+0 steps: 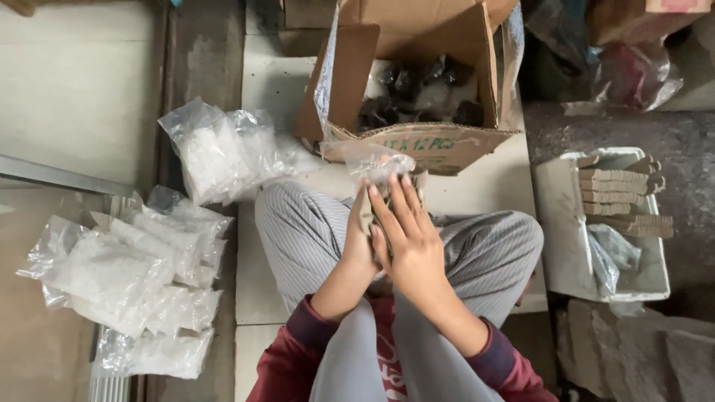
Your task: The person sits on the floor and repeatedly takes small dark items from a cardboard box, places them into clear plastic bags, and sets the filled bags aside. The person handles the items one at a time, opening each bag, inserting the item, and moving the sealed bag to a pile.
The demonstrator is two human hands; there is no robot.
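A small clear plastic bag [370, 160] is held between both hands above the lap; its bulk projects just beyond the fingertips, toward the cardboard box [417, 89], with its long axis running roughly across the hands. The right hand [410, 242] is laid flat over the top, its fingers [398, 205] extended, slightly fanned and pressed down on the bag's lower part; the left hand [363, 238] is largely hidden beneath the right, a brownish piece being visible at its edge; whether its fingers are curled or flat cannot be told. Both hands are in contact with the bag; the right is the more exposed and lies uppermost.

Directly beyond the fingertips the open cardboard box is noted, lined with clear film and holding dark pieces whose kind cannot be determined. To the left of the fingers, near, a heap of clear bags with white contents [223, 152] is recorded; further left and nearer the body, a larger pile of similar filled bags [126, 275] is recorded. To the right of the fingers, well apart, a shallow white tray [562, 246] is seen, carrying a stack of tan cardboard pieces [622, 193] and a crumpled clear bag.

The person is seated cross-legged on a pale tiled floor [484, 190]; grey striped trousers and maroon sleeves are observed; the surroundings are cluttered and the surface is dusty.
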